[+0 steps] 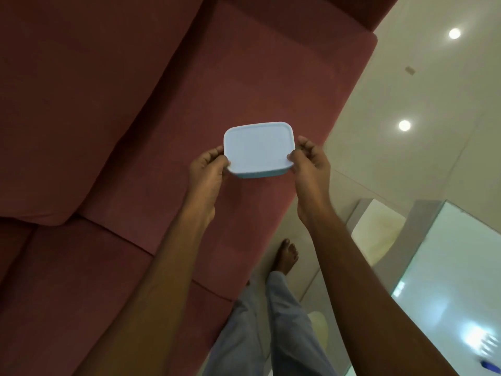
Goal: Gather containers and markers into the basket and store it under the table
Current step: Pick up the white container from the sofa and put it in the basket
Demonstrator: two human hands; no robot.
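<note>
— Maroon sofa (135, 109) across most of the view, from nine o'clock up to twelve and down toward six; cushion seams running diagonally.

— And beyond that?

— Pale glossy floor (423, 90) filling one to three o'clock, with two round light reflections on it. Glass-topped table (461, 280) at four o'clock, bright glare on its surface, something small and blue at its lower edge, too blurred to name.

— Any sign of the person?

— Two bare forearms reaching up from six o'clock toward the centre. Light grey trousers (273, 327) at six o'clock, bare foot (286, 256) just above, standing on the floor beside the sofa's edge.

— Hands?

— Left hand (207, 172) at nine o'clock of the container, thumb on the lid's edge, fingers curled under and mostly hidden. Right hand (311, 164) at three o'clock of it, thumb pressed on the lid's near corner, fingers wrapped round the side. Both pinching the container from opposite ends.

— Where exactly, that container?

— Container (259, 150) dead centre, held in the air over the sofa seat, clear of the cushions. Rectangular with rounded corners, white lid (257, 146) facing up toward the camera and seated on top, a thin strip of teal base showing along the near side. Contents not visible.
</note>
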